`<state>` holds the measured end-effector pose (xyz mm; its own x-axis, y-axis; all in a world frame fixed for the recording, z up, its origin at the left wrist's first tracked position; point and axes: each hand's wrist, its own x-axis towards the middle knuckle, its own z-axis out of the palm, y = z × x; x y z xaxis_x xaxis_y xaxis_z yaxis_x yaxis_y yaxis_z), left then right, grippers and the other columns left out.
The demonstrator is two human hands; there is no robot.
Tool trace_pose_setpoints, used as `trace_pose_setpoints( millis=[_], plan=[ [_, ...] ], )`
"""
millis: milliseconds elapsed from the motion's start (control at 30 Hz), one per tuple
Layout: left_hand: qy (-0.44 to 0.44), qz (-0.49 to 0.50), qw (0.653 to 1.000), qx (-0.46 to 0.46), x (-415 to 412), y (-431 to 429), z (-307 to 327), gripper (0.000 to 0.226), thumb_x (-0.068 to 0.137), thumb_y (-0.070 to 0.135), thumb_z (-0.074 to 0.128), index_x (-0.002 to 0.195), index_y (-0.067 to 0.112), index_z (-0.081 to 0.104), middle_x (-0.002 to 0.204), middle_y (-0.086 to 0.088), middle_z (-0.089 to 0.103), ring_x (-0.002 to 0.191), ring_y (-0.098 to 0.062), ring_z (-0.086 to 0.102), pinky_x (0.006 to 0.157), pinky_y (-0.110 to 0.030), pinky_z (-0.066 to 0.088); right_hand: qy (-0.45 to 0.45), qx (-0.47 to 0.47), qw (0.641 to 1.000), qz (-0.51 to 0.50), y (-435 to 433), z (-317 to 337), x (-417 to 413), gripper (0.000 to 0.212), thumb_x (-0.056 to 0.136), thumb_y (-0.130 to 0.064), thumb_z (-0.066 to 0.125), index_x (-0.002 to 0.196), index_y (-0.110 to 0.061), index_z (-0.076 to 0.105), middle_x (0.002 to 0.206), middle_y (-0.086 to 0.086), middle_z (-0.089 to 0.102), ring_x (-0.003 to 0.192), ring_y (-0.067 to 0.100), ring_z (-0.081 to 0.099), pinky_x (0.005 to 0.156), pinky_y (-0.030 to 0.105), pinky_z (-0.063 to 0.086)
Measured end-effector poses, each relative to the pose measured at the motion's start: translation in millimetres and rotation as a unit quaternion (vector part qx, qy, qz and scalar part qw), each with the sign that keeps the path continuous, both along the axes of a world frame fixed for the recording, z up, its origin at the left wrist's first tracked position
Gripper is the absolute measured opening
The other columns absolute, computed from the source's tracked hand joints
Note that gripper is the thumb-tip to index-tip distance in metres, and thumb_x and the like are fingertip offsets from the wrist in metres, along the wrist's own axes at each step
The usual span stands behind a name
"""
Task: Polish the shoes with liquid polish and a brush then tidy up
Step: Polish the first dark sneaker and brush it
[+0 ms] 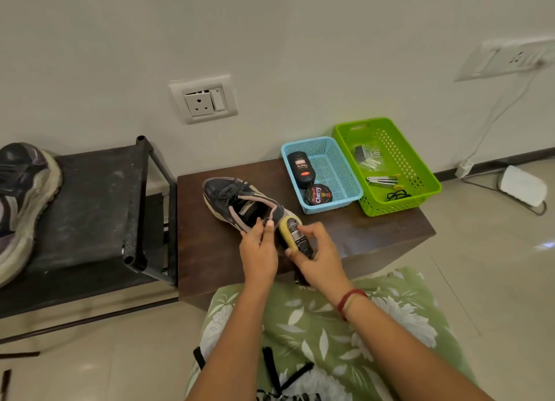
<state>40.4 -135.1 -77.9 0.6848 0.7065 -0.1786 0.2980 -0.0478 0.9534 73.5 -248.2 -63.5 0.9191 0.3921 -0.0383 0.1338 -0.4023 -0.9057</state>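
Brushing the heel of the shoe (240, 204) is judged to be the step in hand. It is best done with the shoe pinned firmly to the table (375, 229) while short, light strokes are made around the heel, so that polish is spread evenly and the pale sole is not smeared.

The heel collar is pinched between thumb and fingers of the left hand (259, 250). The right hand (318, 253) is curled round a yellow-edged brush (292, 234) with a dark label, held at the heel. It may be a sponge applicator instead, since its working face is hidden.

The shoe lies on the table with its toe pointed away and leftward. A dark upper, pinkish lining, loose laces and a scuffed off-white sole are seen. The polish bottle (298, 169) lies in the blue basket (333, 172) just beyond.
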Motion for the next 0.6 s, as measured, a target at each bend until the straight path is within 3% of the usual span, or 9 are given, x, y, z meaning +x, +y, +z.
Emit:
trace_pose_setpoints(
  millis=[67, 167, 267, 333, 400, 433, 500, 600],
  plan=[
    [0.011, 0.0, 1.0, 0.004, -0.5, 1.2, 6.1, 0.064, 0.085, 0.056, 0.046, 0.12, 0.005, 0.065, 0.12, -0.025, 0.062, 0.124, -0.048, 0.045, 0.105, -0.059, 0.035, 0.003, 0.007, 1.0, 0.025, 1.8, -3.8, -0.1, 0.038, 0.075, -0.008, 0.076, 0.1, -0.02, 0.051, 0.103, -0.004, 0.059, 0.091, 0.003, 0.057, 0.075, 0.004, 0.039],
    [0.001, -0.014, 1.0, 0.02, -3.7, -2.1, 18.8, 0.035, 0.097, 0.024, 0.051, 0.125, 0.004, 0.06, 0.132, -0.018, 0.056, 0.131, -0.03, 0.043, 0.112, -0.045, 0.03, 0.024, 0.007, 0.996, -0.082, 1.2, -5.0, 9.4, 0.036, 0.076, -0.011, 0.076, 0.1, -0.022, 0.051, 0.103, 0.0, 0.061, 0.093, 0.013, 0.059, 0.075, 0.015, 0.041],
    [-0.011, -0.023, 0.999, 0.046, -7.0, -2.0, 19.0, 0.031, 0.099, 0.016, 0.048, 0.126, 0.006, 0.059, 0.135, -0.014, 0.054, 0.134, -0.024, 0.04, 0.115, -0.026, 0.016, 0.042, 0.076, 0.996, -0.019, 3.2, -1.0, 6.4, 0.03, 0.081, -0.008, 0.072, 0.104, -0.015, 0.055, 0.103, -0.006, 0.062, 0.092, 0.002, 0.058, 0.079, 0.015, 0.044],
    [-0.016, -0.022, 0.998, 0.055, -8.0, -0.1, 18.9, 0.03, 0.098, 0.014, 0.048, 0.125, 0.009, 0.06, 0.131, -0.006, 0.056, 0.134, -0.023, 0.039, 0.116, -0.028, 0.014, 0.044, 0.072, 0.996, -0.007, 4.9, -0.3, 11.9, 0.025, 0.083, -0.007, 0.071, 0.102, -0.015, 0.057, 0.098, -0.012, 0.061, 0.091, 0.004, 0.058, 0.077, 0.009, 0.042],
    [-0.02, -0.035, 0.997, 0.07, -11.6, -0.7, 21.1, 0.029, 0.099, 0.014, 0.048, 0.125, 0.011, 0.061, 0.123, 0.008, 0.053, 0.134, -0.021, 0.04, 0.118, -0.035, 0.015, 0.057, 0.068, 0.995, -0.051, 4.1, 1.5, 21.4, 0.021, 0.083, -0.008, 0.07, 0.098, -0.019, 0.059, 0.096, -0.011, 0.063, 0.094, 0.008, 0.059, 0.08, 0.011, 0.044],
    [-0.024, -0.04, 0.996, 0.076, -13.4, -0.3, 21.4, 0.03, 0.099, 0.013, 0.047, 0.125, 0.011, 0.06, 0.121, 0.01, 0.052, 0.134, -0.019, 0.039, 0.118, -0.032, 0.012, 0.062, 0.09, 0.993, -0.046, 5.3, 3.4, 24.0, 0.021, 0.084, -0.006, 0.069, 0.098, -0.02, 0.06, 0.098, -0.009, 0.064, 0.094, 0.007, 0.059, 0.082, 0.013, 0.046],
    [-0.024, -0.038, 0.996, 0.078, -15.2, 4.3, 19.1, 0.031, 0.099, 0.012, 0.047, 0.127, 0.009, 0.058, 0.129, 0.003, 0.054, 0.135, -0.013, 0.036, 0.114, -0.023, 0.009, 0.062, 0.109, 0.992, 0.012, 9.2, 6.7, 21.8, 0.023, 0.084, -0.003, 0.069, 0.098, -0.02, 0.062, 0.102, -0.007, 0.065, 0.094, 0.001, 0.06, 0.083, 0.012, 0.046],
    [-0.021, -0.049, 0.994, 0.098, -18.1, 12.7, 13.2, 0.029, 0.099, 0.013, 0.047, 0.123, 0.014, 0.062, 0.128, 0.006, 0.055, 0.137, -0.011, 0.032, 0.115, -0.027, 0.008, 0.03, 0.028, 0.999, 0.013, 13.7, 1.2, 22.5, 0.021, 0.083, -0.011, 0.071, 0.098, -0.022, 0.062, 0.099, -0.01, 0.065, 0.093, 0.002, 0.059, 0.088, 0.022, 0.048]
  ],
)
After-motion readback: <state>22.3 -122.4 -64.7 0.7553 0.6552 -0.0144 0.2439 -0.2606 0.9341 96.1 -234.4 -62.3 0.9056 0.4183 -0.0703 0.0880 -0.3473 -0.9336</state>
